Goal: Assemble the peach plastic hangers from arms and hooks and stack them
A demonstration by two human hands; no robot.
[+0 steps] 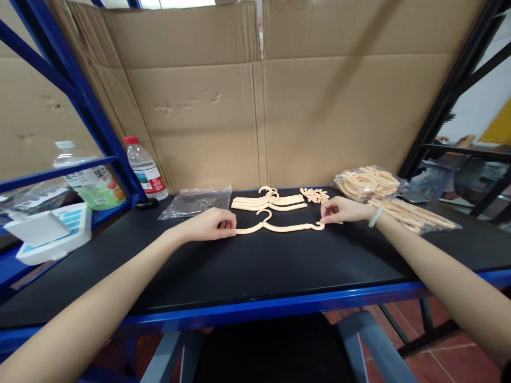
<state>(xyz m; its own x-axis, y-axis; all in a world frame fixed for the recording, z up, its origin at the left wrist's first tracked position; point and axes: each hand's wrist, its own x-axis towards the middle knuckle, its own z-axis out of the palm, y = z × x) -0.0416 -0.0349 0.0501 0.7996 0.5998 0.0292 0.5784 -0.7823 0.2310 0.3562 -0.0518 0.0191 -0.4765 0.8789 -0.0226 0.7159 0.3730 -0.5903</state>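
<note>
Now, our arms: both reach forward over the black table (255, 271), forearms low and converging toward its middle.
Left hand (211, 224): we rest it on the table, knuckles up, fingers curled and pinching the left tip of the hanger (279, 226).
Right hand (339, 210): we hold it palm down, fingers bent and pinching at the hanger's right tip; a pale beaded bracelet (376, 216) sits on that wrist.
Hanger: it lies flat on the table between our two hands, hook pointing away from us, arms spread left and right.
Stack of hangers (271, 202): just behind the held one, lying flat.
Small clips (314, 195): a little heap right of the stack; we cannot make out single pieces.
Bagged hangers (379, 186): in clear plastic at the right, behind our right wrist.
Hidden: our fingertips cover both hanger ends, so we cannot tell what the right fingers press there.
Cut off: our elbows leave the picture at the bottom corners.
Left shelf: two bottles (146, 169), one partly behind the blue post (91, 106).
</note>
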